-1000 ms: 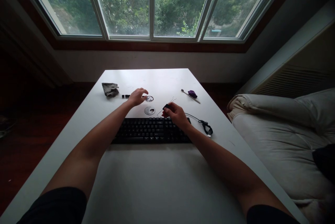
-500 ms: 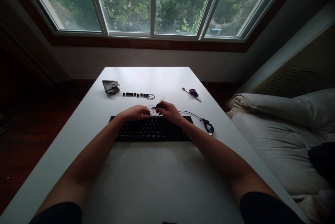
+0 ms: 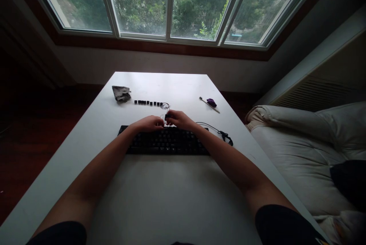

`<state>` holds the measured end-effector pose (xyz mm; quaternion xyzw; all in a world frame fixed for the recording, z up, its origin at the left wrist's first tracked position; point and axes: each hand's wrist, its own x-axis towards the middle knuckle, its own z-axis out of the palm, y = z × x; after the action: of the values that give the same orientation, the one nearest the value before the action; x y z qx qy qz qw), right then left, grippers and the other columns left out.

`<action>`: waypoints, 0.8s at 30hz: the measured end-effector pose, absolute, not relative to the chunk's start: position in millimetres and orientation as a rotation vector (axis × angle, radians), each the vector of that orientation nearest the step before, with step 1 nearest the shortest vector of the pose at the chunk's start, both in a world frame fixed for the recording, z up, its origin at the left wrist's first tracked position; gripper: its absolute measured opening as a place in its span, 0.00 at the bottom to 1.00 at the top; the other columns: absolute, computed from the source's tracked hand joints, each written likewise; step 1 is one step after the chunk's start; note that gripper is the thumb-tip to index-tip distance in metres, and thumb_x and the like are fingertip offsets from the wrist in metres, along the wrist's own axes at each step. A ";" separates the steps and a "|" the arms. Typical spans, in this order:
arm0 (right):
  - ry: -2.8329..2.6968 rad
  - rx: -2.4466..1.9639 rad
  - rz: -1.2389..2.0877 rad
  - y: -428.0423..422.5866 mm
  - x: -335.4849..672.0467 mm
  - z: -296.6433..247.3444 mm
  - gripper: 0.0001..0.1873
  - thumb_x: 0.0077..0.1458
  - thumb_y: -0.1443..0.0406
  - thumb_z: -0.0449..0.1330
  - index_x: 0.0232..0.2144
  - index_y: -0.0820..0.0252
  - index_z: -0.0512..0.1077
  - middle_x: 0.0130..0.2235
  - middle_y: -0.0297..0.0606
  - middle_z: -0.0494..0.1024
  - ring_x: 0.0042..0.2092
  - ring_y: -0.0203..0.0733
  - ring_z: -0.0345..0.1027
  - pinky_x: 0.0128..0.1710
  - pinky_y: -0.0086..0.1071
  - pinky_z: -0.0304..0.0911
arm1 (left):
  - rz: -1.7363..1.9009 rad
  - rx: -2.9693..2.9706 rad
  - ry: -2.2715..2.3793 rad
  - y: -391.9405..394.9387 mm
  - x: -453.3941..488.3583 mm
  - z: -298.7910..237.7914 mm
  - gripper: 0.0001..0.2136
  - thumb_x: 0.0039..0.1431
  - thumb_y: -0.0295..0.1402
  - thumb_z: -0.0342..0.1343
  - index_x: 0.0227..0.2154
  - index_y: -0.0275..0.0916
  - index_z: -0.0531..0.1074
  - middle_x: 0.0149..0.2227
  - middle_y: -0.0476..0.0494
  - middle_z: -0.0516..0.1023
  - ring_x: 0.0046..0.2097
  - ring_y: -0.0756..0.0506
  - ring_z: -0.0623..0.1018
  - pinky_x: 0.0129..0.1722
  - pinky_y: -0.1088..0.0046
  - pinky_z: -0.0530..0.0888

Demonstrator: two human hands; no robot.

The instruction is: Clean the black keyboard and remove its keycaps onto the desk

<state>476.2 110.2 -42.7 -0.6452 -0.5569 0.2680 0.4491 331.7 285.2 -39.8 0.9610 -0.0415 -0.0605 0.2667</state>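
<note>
A black keyboard (image 3: 166,142) lies on the white table (image 3: 160,199). Both my hands meet just above its far edge. My right hand (image 3: 178,119) is closed on a small dark tool with thin wire prongs, likely a keycap puller. My left hand (image 3: 148,123) is curled beside it, fingertips pinched toward the tool's tip; what they hold is too small to name. A row of several black keycaps (image 3: 148,102) lies beyond the hands, with a small round ring (image 3: 164,105) at its right end.
A crumpled grey cloth (image 3: 121,93) sits at the far left of the table. A small brush with a purple thing (image 3: 211,103) lies far right. The keyboard's black cable (image 3: 224,135) coils at the right. A white cushion (image 3: 303,149) adjoins the table's right side.
My left hand drew back from the keycap row to the keyboard's far edge. My right hand shifted left with the tool until the two hands met.
</note>
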 end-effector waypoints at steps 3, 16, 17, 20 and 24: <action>-1.546 -1.677 0.520 107.0 472.0 -37.3 0.06 0.57 0.65 0.60 0.38 0.58 0.75 0.31 0.33 0.79 0.32 0.37 0.72 0.33 0.28 0.64 | -0.156 2.572 -0.125 287.6 331.3 -42.9 0.10 0.59 0.41 0.55 0.38 0.46 0.78 0.39 0.49 0.81 0.39 0.45 0.77 0.39 0.73 0.71; -1.545 -1.742 0.123 87.3 442.7 -46.1 0.07 0.61 0.64 0.57 0.39 0.55 0.75 0.39 0.38 0.79 0.37 0.40 0.71 0.39 0.31 0.62 | -0.135 2.602 -0.072 281.9 330.1 -40.7 0.11 0.59 0.42 0.54 0.37 0.44 0.77 0.38 0.48 0.80 0.38 0.45 0.77 0.37 0.73 0.71; -1.519 -1.749 0.109 86.3 442.0 -47.0 0.06 0.62 0.64 0.57 0.39 0.55 0.75 0.39 0.38 0.79 0.36 0.40 0.71 0.39 0.31 0.62 | -0.136 2.602 -0.063 280.9 330.0 -40.2 0.11 0.59 0.42 0.54 0.37 0.44 0.77 0.38 0.48 0.80 0.38 0.45 0.77 0.37 0.73 0.71; -1.455 -1.768 0.096 84.8 441.9 -49.5 0.06 0.61 0.64 0.58 0.39 0.55 0.75 0.37 0.37 0.79 0.35 0.39 0.70 0.38 0.30 0.61 | -0.133 2.596 -0.030 278.5 329.9 -39.6 0.12 0.59 0.42 0.54 0.37 0.43 0.77 0.38 0.47 0.80 0.38 0.45 0.77 0.37 0.73 0.70; -1.453 -1.762 0.099 83.0 443.8 -52.7 0.05 0.61 0.65 0.59 0.39 0.56 0.75 0.35 0.36 0.79 0.34 0.38 0.70 0.37 0.29 0.61 | -0.127 2.574 -0.036 276.8 330.3 -40.2 0.13 0.58 0.43 0.54 0.38 0.42 0.78 0.38 0.46 0.80 0.38 0.45 0.76 0.36 0.73 0.69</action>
<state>443.8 83.0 -52.7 -0.7012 -0.5782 0.0393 0.4152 330.3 276.8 -40.2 0.9592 -0.0132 -0.0473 0.2786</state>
